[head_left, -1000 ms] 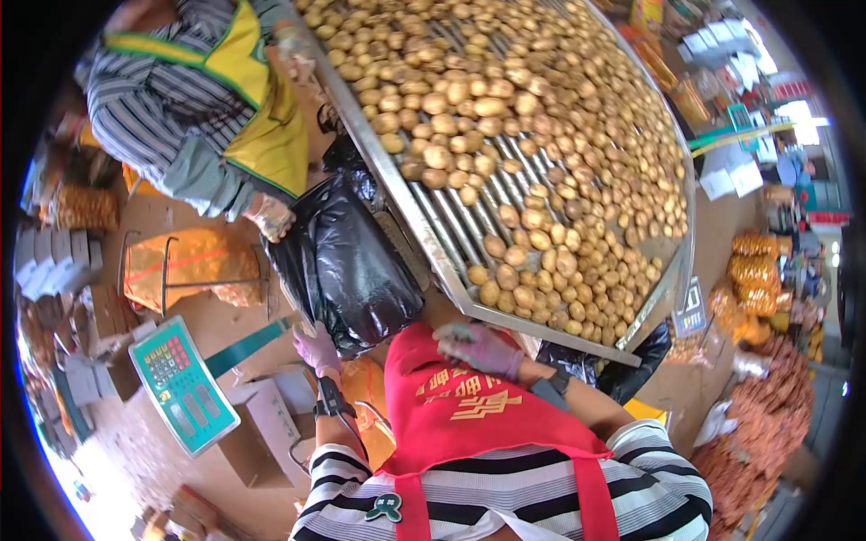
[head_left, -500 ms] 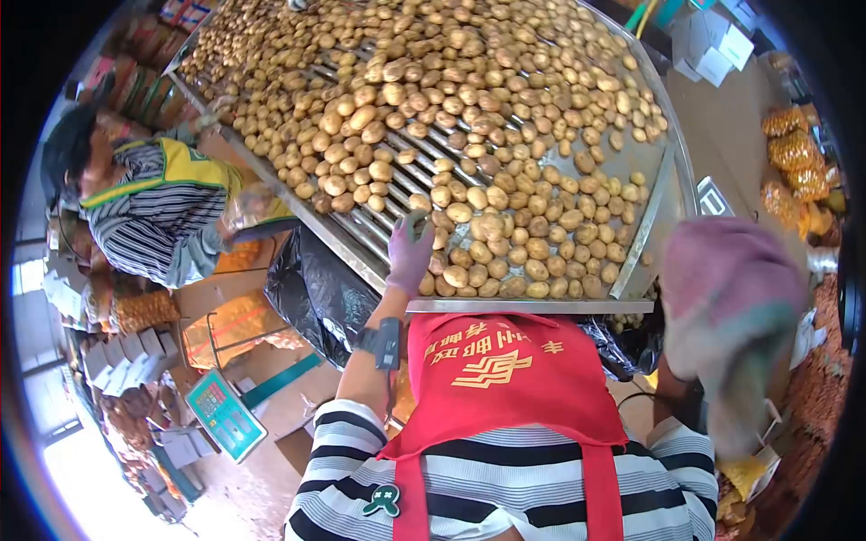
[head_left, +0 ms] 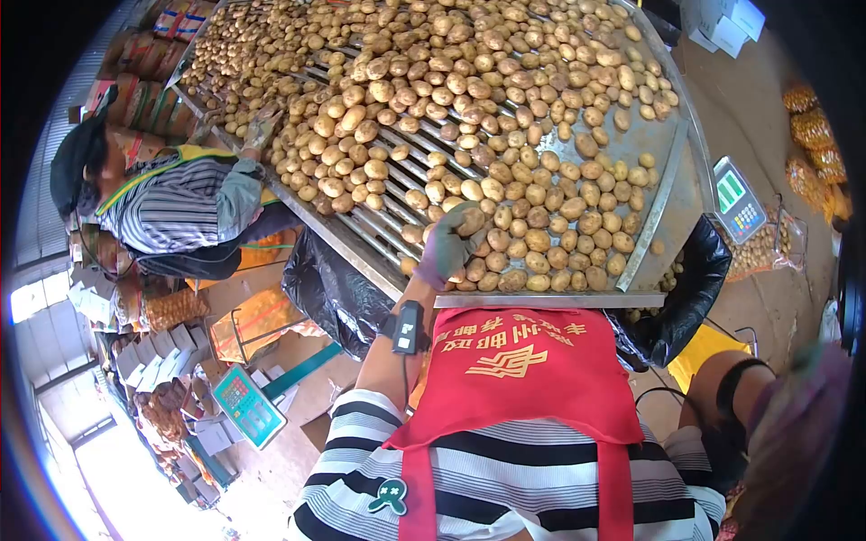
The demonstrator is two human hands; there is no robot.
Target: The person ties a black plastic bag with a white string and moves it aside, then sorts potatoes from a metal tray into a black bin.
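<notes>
My left hand (head_left: 454, 242), in a purple and grey glove, is at the near side of a metal sorting table (head_left: 663, 203) covered in potatoes (head_left: 538, 242). Its fingers are curled among the potatoes beside the slatted rollers, and what they hold is hidden. Close to the camera at the right edge is my right hand (head_left: 798, 428), gloved and smeared by motion, so its fingers do not show clearly. It is away from the table, beyond the black bag.
A co-worker in a striped top (head_left: 171, 203) reaches onto the table's left side. Black bags (head_left: 334, 288) (head_left: 699, 270) hang below its near edge. Scales stand at lower left (head_left: 248, 406) and right (head_left: 741, 203). Netted potatoes (head_left: 816, 135) are at far right.
My left hand has moved right and slightly up over the potatoes. My right hand has swung outward and down, uncovering the right scale and bag. The co-worker's hand now reaches farther onto the table.
</notes>
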